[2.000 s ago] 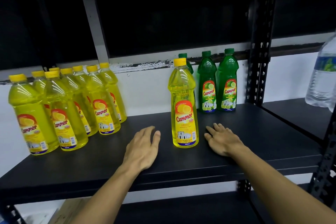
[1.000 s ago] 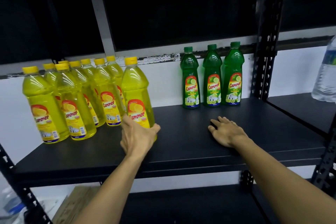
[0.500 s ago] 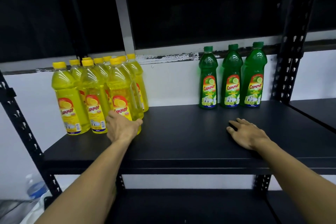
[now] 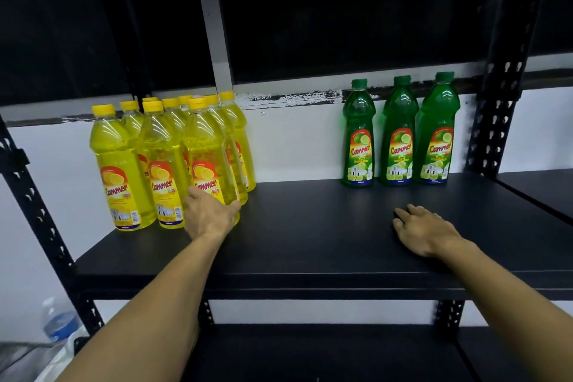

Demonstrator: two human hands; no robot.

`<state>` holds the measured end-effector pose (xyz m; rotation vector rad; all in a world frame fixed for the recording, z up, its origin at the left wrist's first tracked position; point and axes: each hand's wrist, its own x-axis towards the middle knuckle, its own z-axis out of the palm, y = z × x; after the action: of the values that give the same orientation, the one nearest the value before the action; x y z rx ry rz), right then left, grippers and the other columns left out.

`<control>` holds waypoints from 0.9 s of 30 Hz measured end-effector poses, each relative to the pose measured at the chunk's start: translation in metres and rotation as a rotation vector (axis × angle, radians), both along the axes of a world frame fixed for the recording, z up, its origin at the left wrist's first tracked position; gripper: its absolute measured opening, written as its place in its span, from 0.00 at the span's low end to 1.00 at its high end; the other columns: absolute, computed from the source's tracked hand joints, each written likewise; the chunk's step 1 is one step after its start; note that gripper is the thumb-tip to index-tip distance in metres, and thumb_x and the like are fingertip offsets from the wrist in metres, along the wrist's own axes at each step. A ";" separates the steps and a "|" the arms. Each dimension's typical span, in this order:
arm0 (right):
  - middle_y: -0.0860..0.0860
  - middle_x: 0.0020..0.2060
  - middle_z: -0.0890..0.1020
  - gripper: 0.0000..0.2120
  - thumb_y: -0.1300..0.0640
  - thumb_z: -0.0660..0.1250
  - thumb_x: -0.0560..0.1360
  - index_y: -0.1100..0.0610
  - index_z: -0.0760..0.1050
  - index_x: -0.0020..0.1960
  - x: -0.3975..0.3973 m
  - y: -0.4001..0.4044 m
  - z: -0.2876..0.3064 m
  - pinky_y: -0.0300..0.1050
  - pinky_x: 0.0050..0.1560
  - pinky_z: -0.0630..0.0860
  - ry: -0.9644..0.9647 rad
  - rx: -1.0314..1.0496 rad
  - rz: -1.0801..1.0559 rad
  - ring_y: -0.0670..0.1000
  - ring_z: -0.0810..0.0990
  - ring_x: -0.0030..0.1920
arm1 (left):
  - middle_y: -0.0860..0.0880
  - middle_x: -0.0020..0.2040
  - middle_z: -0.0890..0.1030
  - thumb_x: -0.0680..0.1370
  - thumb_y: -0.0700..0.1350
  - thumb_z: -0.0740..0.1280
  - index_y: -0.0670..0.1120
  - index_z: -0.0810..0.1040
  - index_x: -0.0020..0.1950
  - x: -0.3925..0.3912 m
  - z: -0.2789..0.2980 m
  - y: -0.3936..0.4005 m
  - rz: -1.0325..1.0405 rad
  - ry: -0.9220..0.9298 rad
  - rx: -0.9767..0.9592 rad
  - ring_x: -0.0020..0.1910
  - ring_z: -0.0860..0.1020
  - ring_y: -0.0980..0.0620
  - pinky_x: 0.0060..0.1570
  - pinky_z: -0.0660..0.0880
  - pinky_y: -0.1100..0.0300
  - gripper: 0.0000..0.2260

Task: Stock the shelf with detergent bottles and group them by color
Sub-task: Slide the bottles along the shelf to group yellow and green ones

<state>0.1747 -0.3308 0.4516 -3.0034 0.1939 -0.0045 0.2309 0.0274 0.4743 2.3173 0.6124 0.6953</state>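
Observation:
Several yellow detergent bottles (image 4: 121, 164) stand grouped at the left of the black shelf (image 4: 310, 226). My left hand (image 4: 209, 215) grips the base of the front right yellow bottle (image 4: 206, 152), which stands upright against the group. Three green detergent bottles (image 4: 398, 136) stand in a row at the back right of the shelf. My right hand (image 4: 421, 228) rests flat on the shelf in front of them, fingers relaxed, holding nothing.
Black perforated uprights (image 4: 496, 121) frame the shelf on both sides. A lower shelf (image 4: 310, 353) lies beneath. A clear water bottle (image 4: 59, 321) stands on the floor at the lower left. A neighbouring shelf (image 4: 539, 186) begins at the right.
My left hand took the lone yellow bottle from the middle of the shelf and slid it left against the yellow group. My right hand stayed flat on the shelf.

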 end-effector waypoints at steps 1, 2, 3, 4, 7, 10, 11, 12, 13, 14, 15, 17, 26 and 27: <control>0.55 0.77 0.57 0.25 0.47 0.45 0.83 0.53 0.55 0.78 0.000 0.003 0.001 0.51 0.73 0.53 -0.004 -0.008 0.007 0.56 0.54 0.77 | 0.40 0.66 0.70 0.69 0.57 0.77 0.39 0.60 0.70 0.001 0.000 0.001 -0.003 0.001 0.003 0.63 0.73 0.37 0.53 0.74 0.43 0.41; 0.54 0.77 0.57 0.25 0.46 0.46 0.83 0.52 0.56 0.78 -0.001 0.007 0.002 0.51 0.74 0.53 -0.011 -0.015 0.023 0.55 0.53 0.77 | 0.40 0.66 0.70 0.69 0.58 0.77 0.39 0.60 0.70 0.002 -0.001 0.001 -0.006 0.003 0.008 0.63 0.73 0.37 0.53 0.74 0.44 0.41; 0.53 0.77 0.56 0.26 0.44 0.47 0.83 0.51 0.56 0.78 -0.001 0.013 0.002 0.51 0.74 0.51 -0.018 -0.014 0.051 0.54 0.52 0.77 | 0.40 0.66 0.70 0.69 0.58 0.77 0.39 0.60 0.70 0.002 -0.001 0.001 -0.007 0.004 0.010 0.63 0.73 0.37 0.53 0.74 0.44 0.41; 0.53 0.78 0.54 0.26 0.42 0.47 0.82 0.50 0.57 0.78 0.000 0.020 0.001 0.50 0.75 0.50 -0.025 -0.004 0.086 0.53 0.50 0.78 | 0.40 0.66 0.70 0.69 0.58 0.77 0.40 0.60 0.70 0.003 0.000 0.002 -0.007 0.004 0.012 0.63 0.73 0.37 0.53 0.74 0.44 0.41; 0.51 0.78 0.52 0.29 0.38 0.48 0.81 0.49 0.57 0.78 0.004 0.048 -0.003 0.50 0.76 0.47 -0.041 0.037 0.182 0.51 0.48 0.78 | 0.40 0.66 0.71 0.69 0.58 0.77 0.40 0.60 0.71 0.004 0.000 0.003 -0.011 0.006 0.016 0.63 0.73 0.37 0.52 0.74 0.45 0.41; 0.50 0.79 0.51 0.30 0.36 0.48 0.80 0.48 0.56 0.78 0.009 0.077 -0.006 0.50 0.76 0.46 -0.035 0.087 0.249 0.51 0.47 0.78 | 0.40 0.66 0.71 0.69 0.58 0.77 0.40 0.60 0.70 0.006 0.000 0.005 -0.016 0.006 0.013 0.63 0.73 0.37 0.52 0.74 0.45 0.41; 0.50 0.79 0.51 0.30 0.36 0.48 0.80 0.47 0.55 0.78 0.010 0.085 -0.006 0.50 0.76 0.46 -0.034 0.101 0.265 0.51 0.47 0.78 | 0.40 0.66 0.71 0.69 0.57 0.77 0.40 0.60 0.71 0.007 -0.001 0.005 -0.018 0.001 0.012 0.63 0.73 0.37 0.53 0.74 0.45 0.41; 0.50 0.79 0.50 0.30 0.36 0.48 0.80 0.47 0.55 0.78 0.012 0.091 -0.006 0.50 0.76 0.46 -0.030 0.110 0.276 0.51 0.47 0.78 | 0.40 0.66 0.71 0.69 0.57 0.77 0.40 0.60 0.71 0.009 -0.001 0.006 -0.018 -0.004 0.010 0.63 0.73 0.37 0.53 0.74 0.45 0.41; 0.50 0.79 0.50 0.30 0.36 0.48 0.80 0.47 0.54 0.78 0.013 0.096 -0.006 0.49 0.76 0.46 -0.027 0.114 0.287 0.51 0.46 0.78 | 0.39 0.66 0.71 0.69 0.57 0.77 0.40 0.60 0.71 0.010 -0.001 0.006 -0.018 -0.010 0.008 0.63 0.73 0.37 0.54 0.74 0.45 0.41; 0.49 0.79 0.50 0.30 0.36 0.48 0.80 0.47 0.53 0.78 0.014 0.099 -0.007 0.49 0.76 0.45 -0.023 0.114 0.296 0.50 0.46 0.78 | 0.39 0.66 0.71 0.68 0.57 0.78 0.40 0.60 0.71 0.011 -0.002 0.006 -0.018 -0.017 0.006 0.64 0.73 0.37 0.54 0.74 0.45 0.42; 0.49 0.79 0.49 0.30 0.36 0.47 0.80 0.47 0.52 0.79 0.016 0.100 -0.008 0.48 0.76 0.44 -0.019 0.114 0.304 0.50 0.45 0.78 | 0.39 0.66 0.71 0.68 0.56 0.78 0.40 0.60 0.71 0.012 -0.003 0.006 -0.019 -0.025 0.006 0.64 0.73 0.37 0.54 0.74 0.45 0.42; 0.49 0.79 0.47 0.30 0.36 0.46 0.80 0.46 0.50 0.79 0.017 0.099 -0.009 0.47 0.76 0.42 0.000 0.118 0.303 0.49 0.43 0.78 | 0.38 0.66 0.71 0.68 0.56 0.78 0.40 0.59 0.72 0.013 -0.004 0.007 -0.021 -0.040 0.012 0.64 0.72 0.37 0.55 0.74 0.45 0.43; 0.49 0.79 0.45 0.31 0.35 0.44 0.80 0.46 0.47 0.79 0.021 0.098 -0.011 0.47 0.76 0.40 0.046 0.080 0.292 0.48 0.41 0.78 | 0.38 0.65 0.71 0.68 0.57 0.77 0.39 0.58 0.72 0.014 -0.008 0.009 -0.028 -0.062 0.043 0.62 0.74 0.38 0.53 0.75 0.46 0.44; 0.49 0.79 0.45 0.31 0.35 0.44 0.80 0.46 0.47 0.79 0.021 0.099 -0.011 0.47 0.76 0.40 0.045 0.076 0.292 0.47 0.41 0.78 | 0.38 0.65 0.71 0.68 0.57 0.77 0.39 0.58 0.73 0.014 -0.008 0.009 -0.029 -0.062 0.044 0.63 0.74 0.38 0.53 0.75 0.47 0.44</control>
<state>0.1957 -0.2323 0.4403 -2.9268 -0.2354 0.0969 0.2451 0.0362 0.4666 2.3313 0.5391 0.7710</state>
